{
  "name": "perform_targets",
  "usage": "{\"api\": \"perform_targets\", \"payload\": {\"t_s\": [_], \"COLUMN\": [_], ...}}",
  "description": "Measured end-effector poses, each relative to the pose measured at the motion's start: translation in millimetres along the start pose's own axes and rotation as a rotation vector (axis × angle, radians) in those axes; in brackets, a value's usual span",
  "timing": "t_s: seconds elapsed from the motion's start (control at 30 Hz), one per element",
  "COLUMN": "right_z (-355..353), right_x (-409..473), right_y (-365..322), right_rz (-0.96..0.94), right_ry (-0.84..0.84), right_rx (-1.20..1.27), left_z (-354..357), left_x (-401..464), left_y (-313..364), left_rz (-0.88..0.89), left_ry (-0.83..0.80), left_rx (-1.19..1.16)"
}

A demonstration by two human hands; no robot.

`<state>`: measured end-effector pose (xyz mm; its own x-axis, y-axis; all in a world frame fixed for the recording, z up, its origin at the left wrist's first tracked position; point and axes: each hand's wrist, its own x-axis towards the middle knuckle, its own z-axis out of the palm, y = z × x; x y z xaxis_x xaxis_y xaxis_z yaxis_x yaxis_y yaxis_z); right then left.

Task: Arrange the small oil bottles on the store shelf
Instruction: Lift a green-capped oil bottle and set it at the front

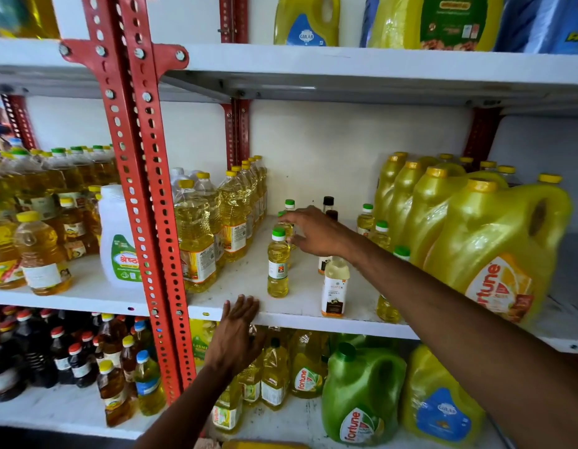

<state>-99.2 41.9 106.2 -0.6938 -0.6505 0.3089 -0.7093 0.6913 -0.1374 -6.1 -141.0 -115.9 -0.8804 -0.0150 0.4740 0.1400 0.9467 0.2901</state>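
1. Yellow "fortune" jug (495, 251) sits right on the middle shelf (313, 319).
2. Your right hand (313, 233) curls fingers around a green-capped small bottle (283, 226) mid-shelf.
3. Your left hand (237, 332) lies flat, fingers together, on the shelf edge.

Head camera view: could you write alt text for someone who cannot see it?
A person's right hand reaches among small green-capped oil bottles on a white store shelf, while the left hand rests on the shelf's front edge. Large yellow oil jugs stand to the right.
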Motion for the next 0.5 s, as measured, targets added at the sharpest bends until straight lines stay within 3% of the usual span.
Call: {"api": "perform_targets", "payload": {"t_s": [0.17,0.5], "right_z": [19,17], "right_x": [34,45], "right_y": [-10,-12], "right_rz": [-0.009,0.075], "right_ry": [-0.174,-0.133], "right_rx": [-0.023,0.058], "left_z": [1,4], "left_x": [1,3], "left_y": [-3,-5], "left_rz": [-0.010,0.002], "left_ry": [0.005,0.025], "left_rx": [-0.073,-0.111]}}
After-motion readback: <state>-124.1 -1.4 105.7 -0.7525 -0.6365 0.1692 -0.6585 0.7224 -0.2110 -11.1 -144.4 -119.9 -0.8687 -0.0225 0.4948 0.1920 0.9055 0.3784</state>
